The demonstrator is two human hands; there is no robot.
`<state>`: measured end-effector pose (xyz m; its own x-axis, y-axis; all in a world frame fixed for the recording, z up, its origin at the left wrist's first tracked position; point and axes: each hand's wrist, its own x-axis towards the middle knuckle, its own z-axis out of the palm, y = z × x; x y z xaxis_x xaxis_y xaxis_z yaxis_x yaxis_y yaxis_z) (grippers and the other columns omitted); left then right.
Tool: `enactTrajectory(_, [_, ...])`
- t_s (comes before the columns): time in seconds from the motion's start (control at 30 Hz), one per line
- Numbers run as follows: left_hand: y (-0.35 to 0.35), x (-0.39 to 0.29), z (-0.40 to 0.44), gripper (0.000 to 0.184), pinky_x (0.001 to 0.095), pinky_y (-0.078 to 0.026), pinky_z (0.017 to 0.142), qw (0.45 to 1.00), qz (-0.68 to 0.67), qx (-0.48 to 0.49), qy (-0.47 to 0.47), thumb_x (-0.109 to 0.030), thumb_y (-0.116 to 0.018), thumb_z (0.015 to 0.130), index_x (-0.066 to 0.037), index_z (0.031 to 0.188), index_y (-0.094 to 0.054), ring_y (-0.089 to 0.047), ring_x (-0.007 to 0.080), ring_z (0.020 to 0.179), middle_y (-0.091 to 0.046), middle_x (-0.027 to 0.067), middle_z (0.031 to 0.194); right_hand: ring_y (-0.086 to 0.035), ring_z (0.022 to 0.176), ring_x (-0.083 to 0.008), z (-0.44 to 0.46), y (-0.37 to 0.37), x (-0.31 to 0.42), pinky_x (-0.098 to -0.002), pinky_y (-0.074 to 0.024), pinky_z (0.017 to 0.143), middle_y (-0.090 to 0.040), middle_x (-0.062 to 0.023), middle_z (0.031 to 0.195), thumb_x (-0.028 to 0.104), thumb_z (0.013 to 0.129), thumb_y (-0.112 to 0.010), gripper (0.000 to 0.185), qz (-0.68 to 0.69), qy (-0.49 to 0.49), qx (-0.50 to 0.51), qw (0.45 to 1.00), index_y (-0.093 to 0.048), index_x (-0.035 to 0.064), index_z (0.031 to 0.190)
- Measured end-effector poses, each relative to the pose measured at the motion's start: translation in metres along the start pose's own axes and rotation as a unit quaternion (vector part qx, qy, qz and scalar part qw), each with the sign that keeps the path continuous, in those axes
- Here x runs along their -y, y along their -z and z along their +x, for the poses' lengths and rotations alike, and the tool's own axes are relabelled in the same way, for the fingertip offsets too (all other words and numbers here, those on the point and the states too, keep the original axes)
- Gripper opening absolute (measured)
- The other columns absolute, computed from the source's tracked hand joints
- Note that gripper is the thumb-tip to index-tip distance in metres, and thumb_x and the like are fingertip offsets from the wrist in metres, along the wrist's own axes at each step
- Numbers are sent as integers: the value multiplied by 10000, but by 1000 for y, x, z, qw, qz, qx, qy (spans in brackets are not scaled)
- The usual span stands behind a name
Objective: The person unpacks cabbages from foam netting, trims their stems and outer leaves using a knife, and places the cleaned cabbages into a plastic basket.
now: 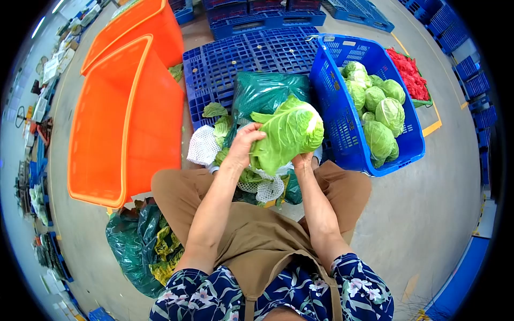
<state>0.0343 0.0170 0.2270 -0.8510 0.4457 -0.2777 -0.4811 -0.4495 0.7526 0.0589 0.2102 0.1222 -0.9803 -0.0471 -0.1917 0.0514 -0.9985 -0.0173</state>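
A green cabbage with a large loose outer leaf is held up between my two hands, in front of my lap. My left hand pinches the leaf at its left edge. Under the cabbage's lower right side, my right hand supports it, its fingers mostly hidden. Behind the cabbage lies a dark green plastic bag. White foam netting and loose leaves are beside and below my hands. Several cabbages fill part of a blue basket on the right.
Two orange bins stand on the left. A blue pallet lies ahead. Green and yellow plastic bags rest on the floor at lower left. Beyond the blue basket is a container of red netting. More pallets are farther back.
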Motion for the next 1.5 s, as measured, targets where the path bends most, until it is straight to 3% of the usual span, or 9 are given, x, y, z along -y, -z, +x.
enactTrajectory(0.17, [-32,-46,-4,471,358,-516,857,987,-152,39,-18,-112,-488,764,20,1216,-475,-624,248,948,-586,149,1129,-456,1226,-308,2,16,4,-516,-384,1017,-469,-81,1362,672,644,-679,905,-72,5,10,997,-427,179,1360])
enactTrajectory(0.3, [-43,-82,22,292,338,-537,753,987,-151,45,16,-166,-472,818,23,1009,-586,-653,220,792,-654,115,878,-417,1272,-289,-6,13,-11,-471,-324,1070,-417,-71,1415,626,839,-469,721,-43,-45,36,997,-389,167,1389])
enactTrajectory(0.37, [-40,-90,48,235,301,-504,604,988,-135,76,-21,-170,-456,845,2,880,-611,-591,181,604,-637,79,762,-411,1277,-226,-5,17,-19,-421,-329,1074,-426,-50,1408,467,965,-312,538,0,-93,245,965,-368,153,1399])
enactTrajectory(0.47, [5,-75,104,192,230,-437,525,894,-347,285,4,-158,-481,824,-19,919,-574,-547,155,567,-622,77,762,-388,1292,-310,-21,36,-31,-521,-292,1074,-380,-95,1440,709,789,-461,834,-23,-128,35,991,-351,166,1412])
enactTrajectory(0.6, [23,-48,102,225,287,-457,541,971,-120,-205,23,-142,-491,800,-59,993,-572,-573,195,652,-627,97,887,-365,1308,-304,-35,43,-44,-511,-279,1086,-358,-96,1452,724,816,-384,828,203,-227,114,946,-332,159,1420])
enactTrajectory(0.7, [48,1,84,231,404,-531,659,966,-86,-235,62,-84,-496,778,41,964,-554,-620,272,796,-606,159,938,-372,1304,-299,-44,23,-45,-495,-286,1087,-368,-99,1445,732,793,-424,853,-131,-91,103,982,-339,156,1416])
enactTrajectory(0.9, [93,82,62,379,346,-475,708,920,298,-218,130,-294,-600,875,68,984,-599,-609,231,771,-620,89,838,-435,1251,-298,-36,-4,-28,-495,-340,1052,-451,-66,1386,689,693,-618,859,-72,-4,-63,995,-443,165,1351])
enactTrajectory(1.17, [-72,18,-33,342,346,-450,771,658,570,-151,-468,-178,-740,758,-31,1045,-625,-548,233,884,-558,83,974,-455,1229,-293,-17,5,-4,-489,-391,1022,-473,-80,1354,659,709,-632,826,-51,73,7,996,-449,157,1339])
enactTrajectory(1.5, [-97,34,-15,204,350,-454,676,638,567,-106,-509,-40,-714,716,6,898,-634,-542,251,780,-538,90,874,-507,1176,-287,-22,-10,3,-452,-423,1005,-514,-105,1307,611,729,-651,791,-74,119,14,990,-467,112,1313])
